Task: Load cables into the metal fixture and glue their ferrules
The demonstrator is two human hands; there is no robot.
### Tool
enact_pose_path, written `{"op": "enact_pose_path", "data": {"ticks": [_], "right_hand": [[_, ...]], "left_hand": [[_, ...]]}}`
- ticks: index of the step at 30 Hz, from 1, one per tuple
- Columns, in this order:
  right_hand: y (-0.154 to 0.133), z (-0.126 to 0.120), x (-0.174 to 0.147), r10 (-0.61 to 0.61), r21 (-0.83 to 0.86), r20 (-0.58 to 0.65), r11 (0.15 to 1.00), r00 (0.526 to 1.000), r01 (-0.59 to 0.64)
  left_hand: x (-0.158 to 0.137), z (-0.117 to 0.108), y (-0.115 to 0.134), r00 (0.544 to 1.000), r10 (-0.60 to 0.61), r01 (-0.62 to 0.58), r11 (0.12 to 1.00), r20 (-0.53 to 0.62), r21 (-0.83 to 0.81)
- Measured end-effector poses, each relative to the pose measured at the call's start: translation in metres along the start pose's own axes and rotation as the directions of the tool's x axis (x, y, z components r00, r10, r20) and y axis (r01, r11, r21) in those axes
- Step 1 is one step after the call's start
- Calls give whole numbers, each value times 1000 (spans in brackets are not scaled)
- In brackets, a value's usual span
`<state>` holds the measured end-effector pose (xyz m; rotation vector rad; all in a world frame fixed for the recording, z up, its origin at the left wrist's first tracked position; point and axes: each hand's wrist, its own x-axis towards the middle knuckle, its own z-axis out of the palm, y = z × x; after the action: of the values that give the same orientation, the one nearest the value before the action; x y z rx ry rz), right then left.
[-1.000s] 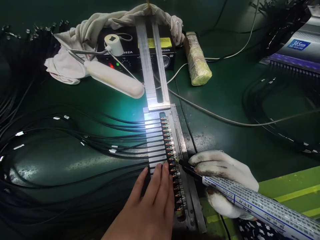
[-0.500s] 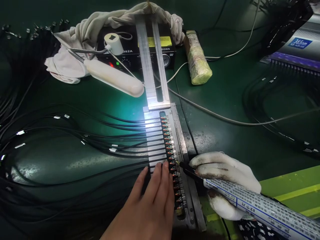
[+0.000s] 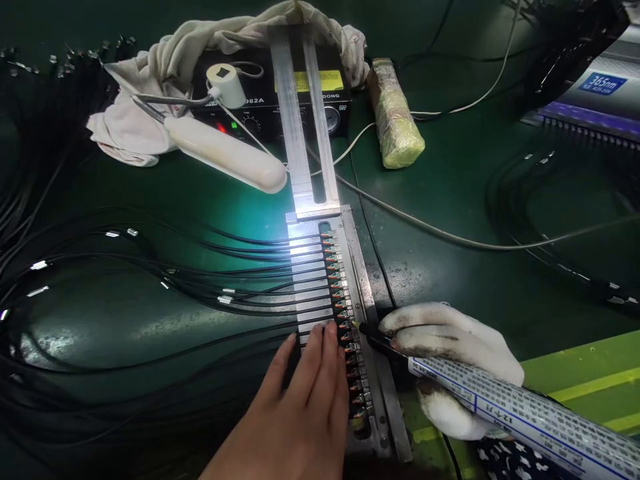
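My bare left hand lies with its fingers stretched over the black cables on a metal jig. Its fingertips touch the jig beside a row of small connector ends. In my right hand, which wears a white glove with darkened fingertips, is a white printed tube with a black nozzle. The thin yellowish tip of the nozzle is at one connector end, just right of my left fingers; whether it touches I cannot tell. My left hand hides part of the lower cables.
A white lamp shines over the jig's upper end. Behind stand a black control box, a draped cloth and a wrapped block. A 365nm lamp unit is at right, cable bundles at left. A grey cord crosses the table.
Almost nothing differs. The yellowish tip shows a little more clearly at the connector row, and the tube has shifted very slightly. My left hand stays in place.
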<state>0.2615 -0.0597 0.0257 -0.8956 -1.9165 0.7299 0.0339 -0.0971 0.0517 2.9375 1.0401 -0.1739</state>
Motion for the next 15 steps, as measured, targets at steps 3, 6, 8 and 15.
{"op": "enact_pose_path", "data": {"ticks": [3, 6, 8, 15], "right_hand": [[0, 1, 1, 0, -3, -4, 1000, 1000, 0], [0, 2, 4, -6, -10, -12, 1000, 1000, 6], [0, 1, 5, -10, -14, -14, 1000, 1000, 10], [2, 0, 4, 8, -4, -2, 1000, 1000, -8]], "left_hand": [[-1, -1, 0, 1000, -4, 4, 1000, -18, 4], [-1, -2, 2, 999, -8, 8, 1000, -39, 5], [-2, -2, 2, 999, -15, 15, 1000, -38, 4], [2, -4, 0, 1000, -15, 15, 1000, -7, -5]]}}
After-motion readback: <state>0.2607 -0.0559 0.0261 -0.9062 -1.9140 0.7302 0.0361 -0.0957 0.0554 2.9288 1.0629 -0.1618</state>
